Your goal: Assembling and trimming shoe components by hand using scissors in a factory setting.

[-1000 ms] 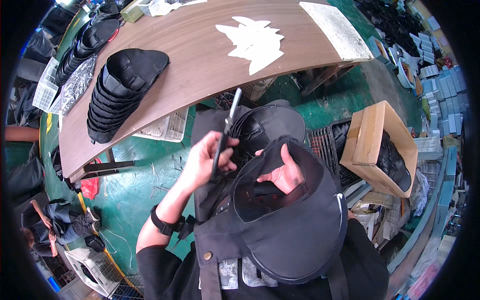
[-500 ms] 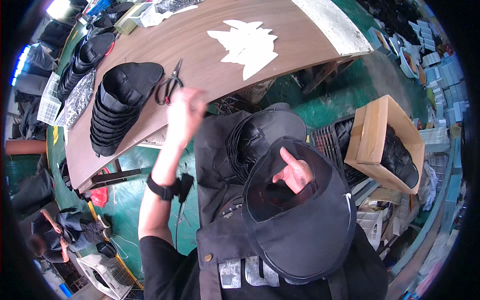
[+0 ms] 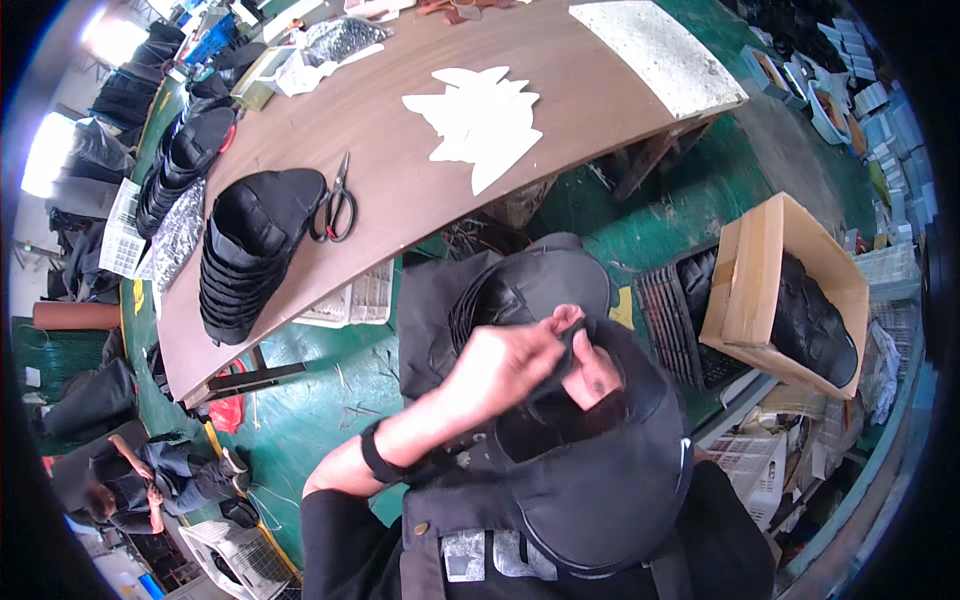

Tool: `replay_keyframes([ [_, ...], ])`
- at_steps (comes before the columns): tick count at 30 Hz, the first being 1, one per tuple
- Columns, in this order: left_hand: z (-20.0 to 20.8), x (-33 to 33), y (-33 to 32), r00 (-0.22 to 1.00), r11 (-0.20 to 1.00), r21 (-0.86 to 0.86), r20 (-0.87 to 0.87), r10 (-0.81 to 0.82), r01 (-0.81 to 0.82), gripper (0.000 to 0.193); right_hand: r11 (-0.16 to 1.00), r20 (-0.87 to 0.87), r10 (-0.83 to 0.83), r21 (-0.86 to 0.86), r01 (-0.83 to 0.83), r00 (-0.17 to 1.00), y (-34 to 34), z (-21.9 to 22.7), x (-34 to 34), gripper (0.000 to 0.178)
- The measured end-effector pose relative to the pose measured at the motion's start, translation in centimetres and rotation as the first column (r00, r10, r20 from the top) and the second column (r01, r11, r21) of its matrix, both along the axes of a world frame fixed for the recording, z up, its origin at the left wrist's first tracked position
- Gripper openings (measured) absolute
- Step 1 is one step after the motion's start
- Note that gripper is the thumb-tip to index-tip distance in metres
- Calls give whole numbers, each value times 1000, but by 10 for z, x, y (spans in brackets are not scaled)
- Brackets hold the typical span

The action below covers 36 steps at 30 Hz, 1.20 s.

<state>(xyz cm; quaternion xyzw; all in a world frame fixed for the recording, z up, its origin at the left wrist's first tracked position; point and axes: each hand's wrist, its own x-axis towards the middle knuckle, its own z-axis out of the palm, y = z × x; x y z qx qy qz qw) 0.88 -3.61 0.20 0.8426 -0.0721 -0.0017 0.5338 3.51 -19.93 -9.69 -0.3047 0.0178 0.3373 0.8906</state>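
Note:
A black shoe upper (image 3: pixel 610 490) is held close against my chest, its opening facing up. My right hand (image 3: pixel 593 378) reaches through that opening and grips the far rim with the thumb on top. Most of its fingers and the forearm are hidden by the upper. My left hand (image 3: pixel 505 365), with a dark band at the wrist, is closed at the same rim, its fingertips next to the right thumb. Whether it also holds something small I cannot make out. Beyond them a stack of black uppers (image 3: pixel 545 280) rests on my lap.
On the brown table (image 3: pixel 370 110) lie scissors (image 3: pixel 338 208), white cut pieces (image 3: pixel 480 120) and a row of nested black uppers (image 3: pixel 250 250). A cardboard box (image 3: pixel 745 290) of black pieces stands to the right, beside a dark crate (image 3: pixel 668 310). Another person (image 3: pixel 150 475) sits at lower left.
My left hand has come back from beside the scissors on the table to the rim of the upper. My right thumb, raised before, now presses at the rim. The view has shifted slightly.

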Motion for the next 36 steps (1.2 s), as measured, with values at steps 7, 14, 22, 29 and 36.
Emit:
replay_keyframes([
  [7,1,15,-23,997,986,163,66,-48,36,10,997,172,59,45,-68,983,-7,20,13,78],
  [14,14,50,2,971,994,14,-212,107,-106,12,972,81,-8,-234,27,997,-19,30,39,42],
  [22,-69,189,77,920,732,574,344,190,-366,34,899,247,142,-438,-20,959,-48,0,36,28],
  [29,-105,195,67,952,367,879,291,96,-305,51,980,-342,-28,-193,-41,939,-47,-8,44,24],
  [36,-117,159,106,945,396,861,321,67,-320,33,952,-202,1,-300,-63,979,-31,24,39,22],
])
